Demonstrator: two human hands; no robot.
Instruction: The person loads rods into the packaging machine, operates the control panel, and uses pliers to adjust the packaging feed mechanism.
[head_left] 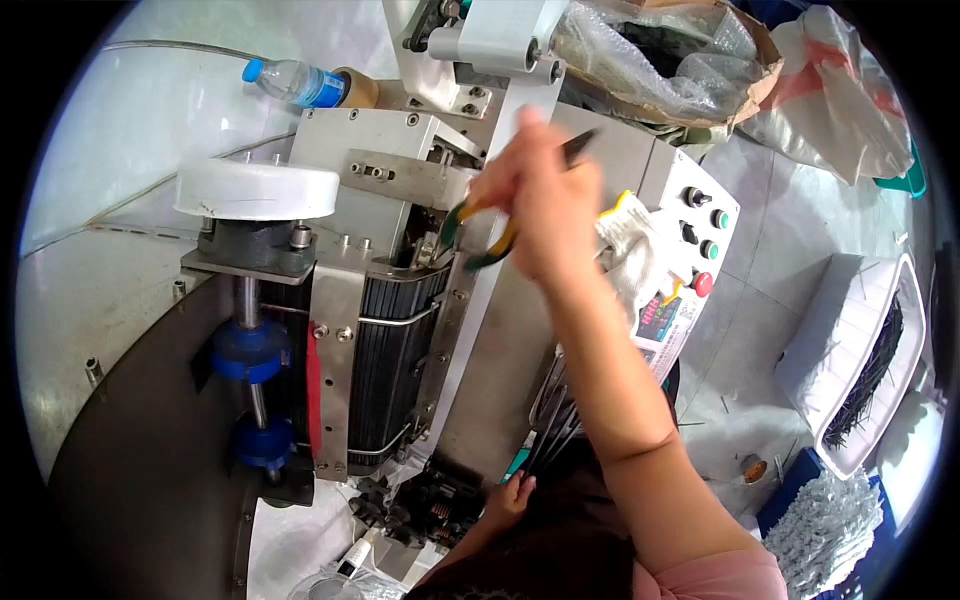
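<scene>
My right hand (550, 200) is raised over the machine, blurred by motion, with its fingers closed round a tool with green and yellow handles (500, 243). The tool is beside a pale strip (482, 290) that runs down the machine. A dark pointed piece sticks out past the hand; what it belongs to is unclear. Low in the view, my left hand (510, 498) has its fingers wrapped round the lower end of some thin black strips (552, 440). Left of the pale strip, a metal frame holds a stack of long black pieces (385, 350).
A control panel (700, 235) with knobs and buttons is at right, a whitish glove (635, 250) beside it. A bottle (300, 84) lies at the upper left. A white bin (850, 350) of black pieces and plastic-lined bags (690, 60) stand on the right side.
</scene>
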